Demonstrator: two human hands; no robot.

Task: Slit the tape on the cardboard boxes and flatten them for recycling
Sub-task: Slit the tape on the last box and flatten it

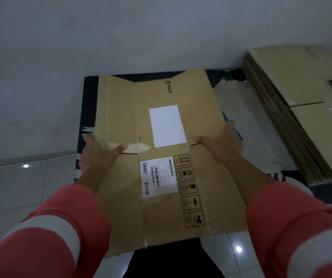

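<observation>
A brown cardboard box (121,109), flattened, with a white label, a barcode sticker and the word PICO, is held in front of me over a dark mat. My left hand (97,152) grips its left edge, thumb on top near a strip of torn tape. My right hand (219,144) grips its right edge. Something blue (238,132) pokes out behind my right hand; whether the hand holds it I cannot tell.
A stack of flattened cardboard boxes (293,109) lies at the right against the wall. The dark mat (87,109) with a pale patch lies on the white tiled floor (16,189). A grey wall rises behind.
</observation>
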